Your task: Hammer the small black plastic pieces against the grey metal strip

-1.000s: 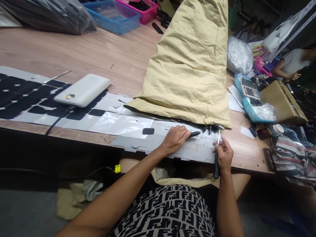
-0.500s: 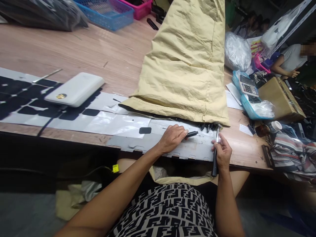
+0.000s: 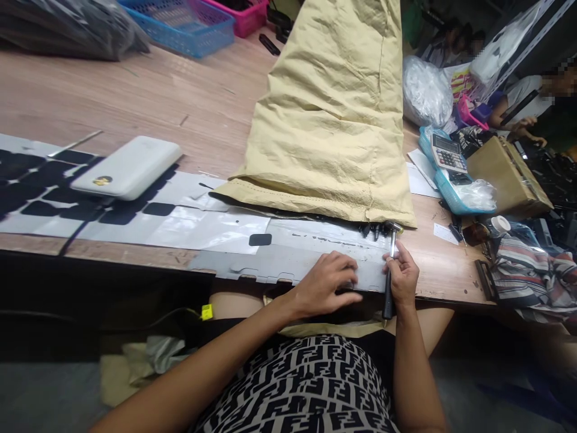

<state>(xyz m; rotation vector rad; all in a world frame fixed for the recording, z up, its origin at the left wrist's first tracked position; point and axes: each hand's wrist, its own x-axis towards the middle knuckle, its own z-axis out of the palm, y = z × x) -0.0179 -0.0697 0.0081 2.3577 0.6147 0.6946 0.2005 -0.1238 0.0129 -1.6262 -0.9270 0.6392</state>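
My right hand is closed round the black handle of a small hammer, whose metal head lies near several small black parts at the mouth of a tan sack. My left hand has its fingers curled over the near edge of a grey metal plate at the table's front edge. A dark shape shows under those fingers; I cannot make out what it is.
A white power bank rests on a white sheet with black patches. Blue basket and pink basket stand at the back. A calculator, a cardboard box and striped cloth crowd the right. Other people sit beyond.
My left hand has pulled back from the middle of the plate to its near edge, and the black pen-like piece it held is out of sight. The hammer hand stayed put.
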